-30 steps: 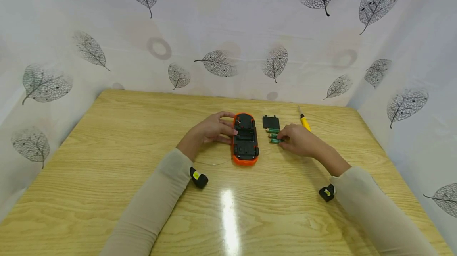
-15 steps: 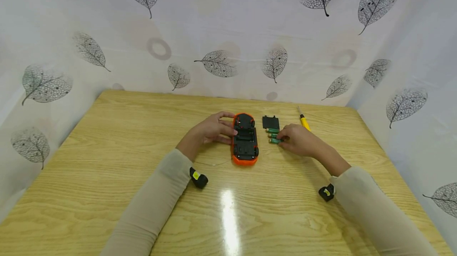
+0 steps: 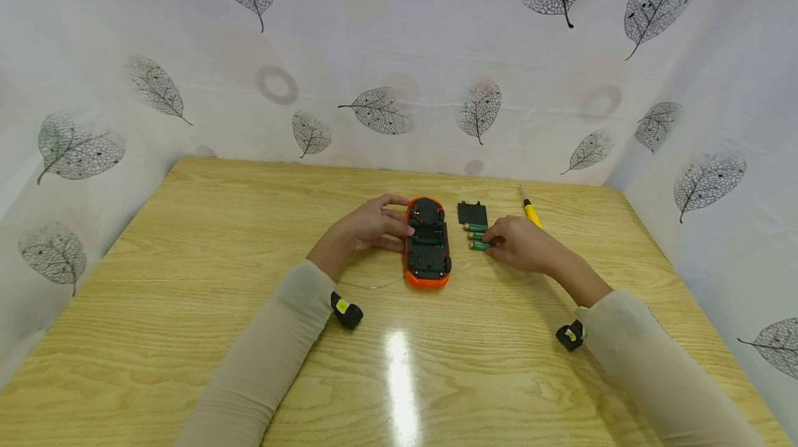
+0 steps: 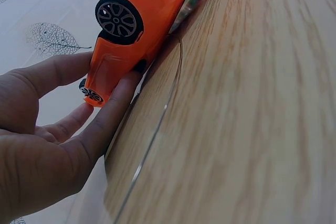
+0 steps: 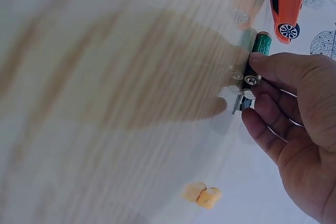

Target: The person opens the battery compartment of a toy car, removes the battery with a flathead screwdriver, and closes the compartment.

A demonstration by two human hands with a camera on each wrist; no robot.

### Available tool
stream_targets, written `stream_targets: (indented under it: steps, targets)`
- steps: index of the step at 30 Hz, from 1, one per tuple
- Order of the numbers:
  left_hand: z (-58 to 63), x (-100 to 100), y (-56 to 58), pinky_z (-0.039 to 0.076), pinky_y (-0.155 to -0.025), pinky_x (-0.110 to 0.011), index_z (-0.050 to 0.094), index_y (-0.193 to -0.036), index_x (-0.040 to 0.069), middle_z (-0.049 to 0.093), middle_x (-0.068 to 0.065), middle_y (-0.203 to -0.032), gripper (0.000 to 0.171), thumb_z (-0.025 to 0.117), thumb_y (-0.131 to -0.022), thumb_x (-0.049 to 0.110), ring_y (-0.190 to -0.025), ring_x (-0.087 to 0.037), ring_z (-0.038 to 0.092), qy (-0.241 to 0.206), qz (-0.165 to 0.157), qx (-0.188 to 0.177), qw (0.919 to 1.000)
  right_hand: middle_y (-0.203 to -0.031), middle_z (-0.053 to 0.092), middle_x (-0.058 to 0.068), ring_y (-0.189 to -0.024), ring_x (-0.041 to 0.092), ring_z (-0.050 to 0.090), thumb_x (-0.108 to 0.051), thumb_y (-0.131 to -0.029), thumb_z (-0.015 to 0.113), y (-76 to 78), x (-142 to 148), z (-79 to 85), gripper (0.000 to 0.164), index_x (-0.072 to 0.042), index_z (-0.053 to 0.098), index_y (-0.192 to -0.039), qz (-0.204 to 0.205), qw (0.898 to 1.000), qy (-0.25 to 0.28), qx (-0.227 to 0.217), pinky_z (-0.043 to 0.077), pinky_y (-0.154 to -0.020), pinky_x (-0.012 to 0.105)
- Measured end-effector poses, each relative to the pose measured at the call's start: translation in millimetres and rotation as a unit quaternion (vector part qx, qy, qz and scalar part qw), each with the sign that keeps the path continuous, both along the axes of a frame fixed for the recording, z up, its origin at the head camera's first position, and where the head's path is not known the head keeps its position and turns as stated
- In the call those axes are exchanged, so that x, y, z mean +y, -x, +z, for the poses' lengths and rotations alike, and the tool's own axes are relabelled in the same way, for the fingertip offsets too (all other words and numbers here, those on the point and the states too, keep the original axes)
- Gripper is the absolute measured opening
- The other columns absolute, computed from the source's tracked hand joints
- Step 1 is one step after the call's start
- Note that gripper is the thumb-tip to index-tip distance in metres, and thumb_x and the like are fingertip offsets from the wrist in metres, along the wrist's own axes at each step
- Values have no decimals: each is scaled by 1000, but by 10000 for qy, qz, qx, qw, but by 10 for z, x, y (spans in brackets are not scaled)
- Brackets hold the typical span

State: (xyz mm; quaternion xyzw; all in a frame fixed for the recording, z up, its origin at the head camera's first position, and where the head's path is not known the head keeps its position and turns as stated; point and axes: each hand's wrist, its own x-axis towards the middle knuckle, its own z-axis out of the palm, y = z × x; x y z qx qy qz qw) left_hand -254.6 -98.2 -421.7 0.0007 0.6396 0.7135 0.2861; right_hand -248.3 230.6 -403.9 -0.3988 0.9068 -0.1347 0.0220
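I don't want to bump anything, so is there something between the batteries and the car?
Nothing visible: just a strip of table separates the batteries from the car. The right hand is at the batteries' other ends.

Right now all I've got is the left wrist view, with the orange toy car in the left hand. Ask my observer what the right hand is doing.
Observer: The right hand is pinching the green battery nearest the person, in a row of three.
Operator: Okay, and what does the car's underside look like? I only get its side.
Observer: In the head view, the underside of the toy car shows an uncovered compartment.
Operator: Got it. Anything lying just past the batteries?
Observer: Yes, a flat black panel lies on the table just beyond the row.
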Motion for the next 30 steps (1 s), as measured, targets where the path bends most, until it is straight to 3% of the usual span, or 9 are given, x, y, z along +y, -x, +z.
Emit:
stream_targets:
  steps: [18, 30]
  targets:
    - [17, -12, 7, 62, -86, -48, 40, -151, 18, 56, -18, -137, 74, 72, -90, -9, -109, -32, 67, 46, 21, -27, 10000, -100, 72, 6, -90, 23, 69, -9, -94, 75, 51, -16, 102, 11, -5, 77, -104, -38, 9998, 48, -175, 60, -78, 43]
    - [20, -17, -12, 62, -85, -47, 41, -150, 18, 57, -18, -136, 73, 73, -90, -9, -108, -32, 68, 24, -59, 19, 10000, -99, 74, 9, -89, 25, 70, -7, -94, 74, 154, -84, 153, 11, -2, 76, -104, -16, 9995, 324, -21, 61, -79, 44]
